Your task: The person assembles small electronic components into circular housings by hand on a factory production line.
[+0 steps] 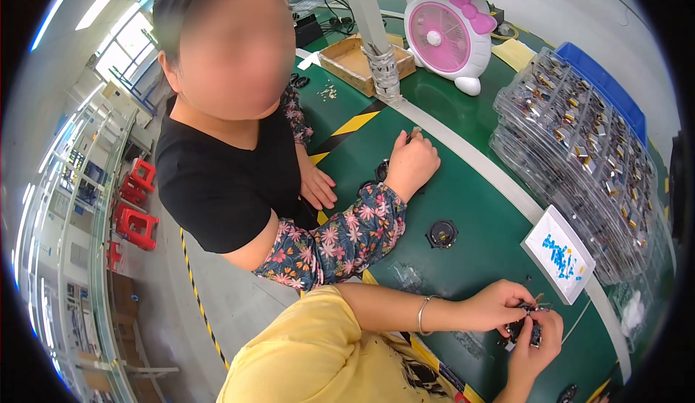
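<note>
My left hand [494, 307], with a silver bangle on its wrist, pinches the upper side of a small black electronic part [534, 335]. From the lower edge, my right hand [537, 349] comes in with its fingers closed on the same part, which hangs between both hands just over the green table. Its details are partly hidden by my fingers. Farther off, a round black watch-like casing [442, 234] lies on the mat. To the right of my hands, a white tray [527, 245] holds many small blue pieces and a few yellow ones.
Stacked clear trays [499, 139] of small wired parts stand at the right, before a blue bin [604, 84]. A co-worker's hand [413, 165] works at the left. Behind are a pink-and-white fan [467, 84], a wooden tray [347, 73] and a wrapped post [384, 77].
</note>
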Demonstrator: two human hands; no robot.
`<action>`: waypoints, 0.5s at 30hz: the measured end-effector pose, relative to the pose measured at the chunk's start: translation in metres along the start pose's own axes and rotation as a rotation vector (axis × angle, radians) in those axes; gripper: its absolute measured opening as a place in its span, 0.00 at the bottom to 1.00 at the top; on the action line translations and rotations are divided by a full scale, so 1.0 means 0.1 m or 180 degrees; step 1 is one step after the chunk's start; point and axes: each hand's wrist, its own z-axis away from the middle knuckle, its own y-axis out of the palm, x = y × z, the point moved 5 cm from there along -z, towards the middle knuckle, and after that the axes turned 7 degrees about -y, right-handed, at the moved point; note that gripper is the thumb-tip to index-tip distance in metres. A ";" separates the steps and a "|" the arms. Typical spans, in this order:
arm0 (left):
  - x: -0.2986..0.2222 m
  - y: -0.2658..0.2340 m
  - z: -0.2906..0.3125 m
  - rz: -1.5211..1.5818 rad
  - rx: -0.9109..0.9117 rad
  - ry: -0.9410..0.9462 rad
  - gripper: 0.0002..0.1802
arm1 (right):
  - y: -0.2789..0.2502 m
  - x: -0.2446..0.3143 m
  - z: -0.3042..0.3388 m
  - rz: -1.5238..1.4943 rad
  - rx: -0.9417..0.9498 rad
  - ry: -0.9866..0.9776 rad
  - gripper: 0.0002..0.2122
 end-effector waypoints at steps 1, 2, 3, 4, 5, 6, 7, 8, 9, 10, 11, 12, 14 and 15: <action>0.00 0.00 0.00 0.0002 0.0000 0.0004 0.13 | 0.00 0.00 0.00 0.0036 0.0018 -0.0017 0.04; 0.01 -0.01 -0.01 -0.0041 0.0017 -0.0004 0.13 | 0.00 0.00 0.01 0.0036 0.0021 -0.0021 0.04; 0.02 -0.01 -0.02 -0.0084 0.0033 -0.0013 0.13 | 0.01 0.01 0.01 0.0096 -0.0013 -0.0028 0.04; 0.04 -0.02 -0.03 -0.0081 0.0032 -0.0011 0.13 | 0.01 0.01 0.02 0.0157 -0.0048 -0.0035 0.04; 0.05 -0.03 -0.03 -0.0079 0.0059 0.0040 0.13 | 0.02 0.01 0.02 0.0158 -0.0050 -0.0034 0.04; 0.06 -0.03 -0.03 -0.0076 0.0086 0.0090 0.13 | 0.02 0.01 0.03 0.0142 -0.0073 -0.0012 0.04; 0.06 -0.02 -0.04 -0.0078 0.0087 0.0089 0.13 | 0.02 0.00 0.03 0.0124 -0.0095 0.0011 0.05; 0.06 -0.02 -0.04 -0.0086 0.0064 0.0087 0.13 | 0.02 0.01 0.02 0.0125 -0.0098 0.0012 0.05; 0.06 -0.02 -0.04 -0.0094 0.0040 0.0086 0.13 | 0.02 0.01 0.01 0.0096 -0.0106 -0.0006 0.05; 0.05 0.00 -0.03 -0.0096 0.0040 0.0085 0.13 | 0.02 0.02 0.00 0.0066 -0.0114 -0.0024 0.04; 0.01 0.02 0.00 -0.0120 -0.0016 0.0164 0.13 | 0.02 0.01 0.00 0.0067 -0.0114 -0.0024 0.04; -0.01 0.03 0.02 -0.0144 -0.0073 0.0243 0.12 | 0.02 -0.01 0.01 -0.0009 -0.0095 -0.0018 0.04; -0.01 0.01 0.00 -0.0174 -0.0102 0.0210 0.11 | 0.03 -0.03 0.01 -0.0087 -0.0075 -0.0012 0.04; -0.01 0.00 0.00 -0.0205 -0.0130 0.0178 0.11 | 0.05 -0.04 0.01 -0.0126 -0.0068 -0.0013 0.04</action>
